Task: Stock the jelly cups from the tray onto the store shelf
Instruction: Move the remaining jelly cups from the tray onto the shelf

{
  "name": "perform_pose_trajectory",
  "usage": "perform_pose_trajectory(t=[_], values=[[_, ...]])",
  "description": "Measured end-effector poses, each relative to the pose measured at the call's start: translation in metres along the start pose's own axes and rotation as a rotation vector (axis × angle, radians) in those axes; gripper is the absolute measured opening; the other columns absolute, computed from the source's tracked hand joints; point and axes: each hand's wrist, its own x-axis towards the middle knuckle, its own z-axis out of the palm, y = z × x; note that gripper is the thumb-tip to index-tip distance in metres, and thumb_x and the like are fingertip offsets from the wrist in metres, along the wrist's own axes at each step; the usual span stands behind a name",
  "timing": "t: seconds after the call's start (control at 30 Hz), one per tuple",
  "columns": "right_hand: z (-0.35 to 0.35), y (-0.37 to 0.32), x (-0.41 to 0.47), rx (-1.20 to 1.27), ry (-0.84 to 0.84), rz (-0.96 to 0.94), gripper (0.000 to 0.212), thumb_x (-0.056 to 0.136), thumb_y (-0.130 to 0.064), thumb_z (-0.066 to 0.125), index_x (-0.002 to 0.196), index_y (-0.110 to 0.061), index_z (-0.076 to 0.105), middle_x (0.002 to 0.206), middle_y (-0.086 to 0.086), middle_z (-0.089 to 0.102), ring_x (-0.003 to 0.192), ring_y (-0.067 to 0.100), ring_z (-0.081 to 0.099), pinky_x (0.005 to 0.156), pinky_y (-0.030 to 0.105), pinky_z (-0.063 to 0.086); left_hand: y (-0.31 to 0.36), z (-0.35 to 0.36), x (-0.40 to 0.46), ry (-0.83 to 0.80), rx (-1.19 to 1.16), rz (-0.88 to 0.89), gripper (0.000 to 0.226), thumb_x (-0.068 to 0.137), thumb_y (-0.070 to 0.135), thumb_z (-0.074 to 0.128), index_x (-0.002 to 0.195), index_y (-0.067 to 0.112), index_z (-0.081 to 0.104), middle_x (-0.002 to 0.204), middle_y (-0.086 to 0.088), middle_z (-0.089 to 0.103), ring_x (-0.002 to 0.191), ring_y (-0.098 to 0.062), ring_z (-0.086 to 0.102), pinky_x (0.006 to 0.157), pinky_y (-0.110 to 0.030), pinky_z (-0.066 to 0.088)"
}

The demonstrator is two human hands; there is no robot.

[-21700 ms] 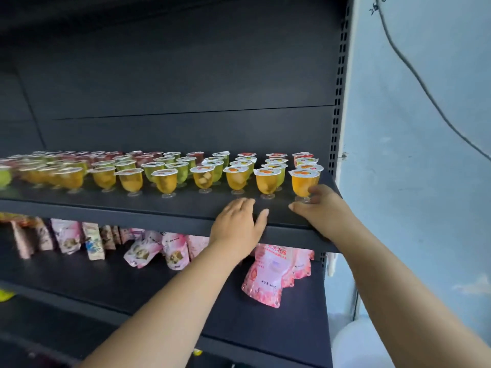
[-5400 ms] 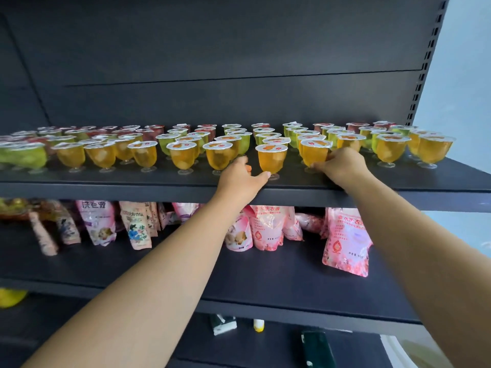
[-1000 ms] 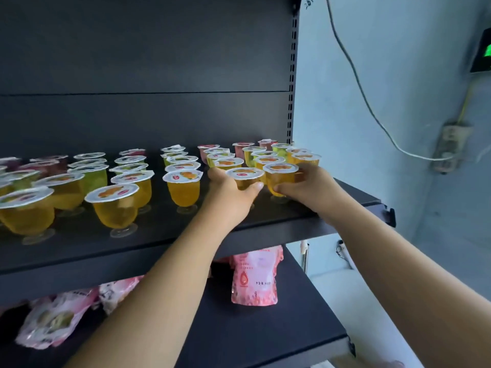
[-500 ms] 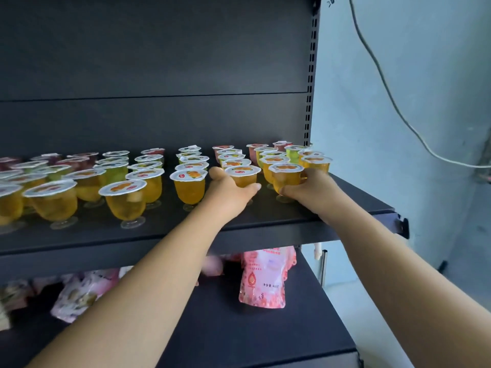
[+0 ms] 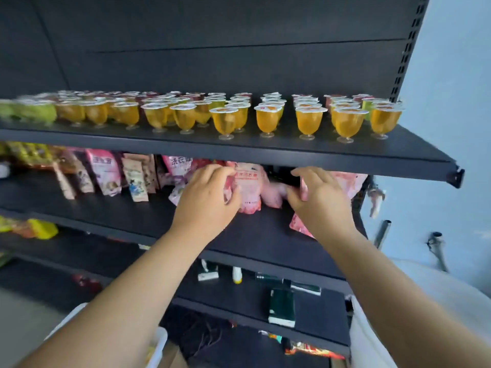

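The left hand (image 5: 206, 197) reaches under the jelly-cup shelf (image 5: 292, 152), its fingers curled round the edge of an upright pink pouch (image 5: 248, 189) — thumb on the pouch's front, fingertips at its top left corner. The right hand (image 5: 320, 201) is just right of that pouch, fingers bent and slightly spread, pinching the top edge of a second pink pouch (image 5: 345, 181) that leans below the shelf's right end; how firmly it grips is hard to tell through the blur.

The jelly cups (image 5: 309, 120) stand upright in rows on top of that shelf, well above both hands — orange ones along the front, green and reddish ones behind and toward the left end. Neither hand touches them.

Below the shelf and left of the left hand, a row of snack packets (image 5: 106, 173) stands on the next level down. A crumpled pink bag (image 5: 275, 193) lies between the two hands. Two levels beneath the jelly-cup shelf lie a dark green box (image 5: 281, 306) and a small white bottle (image 5: 236, 274). A white tray (image 5: 159, 341) edge shows at the bottom, under the left forearm.
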Motion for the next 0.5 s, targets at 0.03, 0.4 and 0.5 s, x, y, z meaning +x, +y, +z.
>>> perform_pose_trajectory(t=[0.03, 0.4, 0.5], values=[[0.007, -0.01, -0.005, -0.001, -0.043, -0.019, 0.031, 0.078, -0.016, 0.067, 0.104, 0.001, 0.067, 0.104, 0.018, 0.067, 0.098, 0.037, 0.062, 0.081, 0.034, 0.049, -0.013, -0.006, -0.012, -0.012, 0.066, 0.004, 0.042, 0.079, 0.033, 0.042, 0.098, 0.003, 0.065, 0.097, -0.013, 0.066, 0.09, -0.035, 0.062, 0.079, -0.038, 0.05], [0.124, -0.15, -0.098, 0.041, -0.582, -0.1, 0.054, 0.092, -0.041, 0.05, 0.138, -0.016, 0.038, 0.129, 0.003, 0.054, 0.122, 0.023, 0.044, 0.092, 0.032, 0.04, -0.174, -0.077, -0.154, -0.166, 0.275, -0.348, 0.03, 0.091, 0.025, 0.053, 0.114, 0.009, 0.061, 0.112, -0.008, 0.064, 0.112, -0.028, 0.05, 0.092, -0.035, 0.039], [0.162, -0.186, -0.129, 0.036, -0.664, -0.057, 0.048, 0.091, -0.042, 0.051, 0.131, -0.016, 0.046, 0.126, 0.004, 0.057, 0.12, 0.024, 0.048, 0.091, 0.032, 0.042, -0.223, -0.09, -0.19, -0.207, 0.271, -0.428, 0.03, 0.091, 0.026, 0.053, 0.114, 0.009, 0.061, 0.109, -0.009, 0.064, 0.11, -0.028, 0.05, 0.089, -0.034, 0.04]])
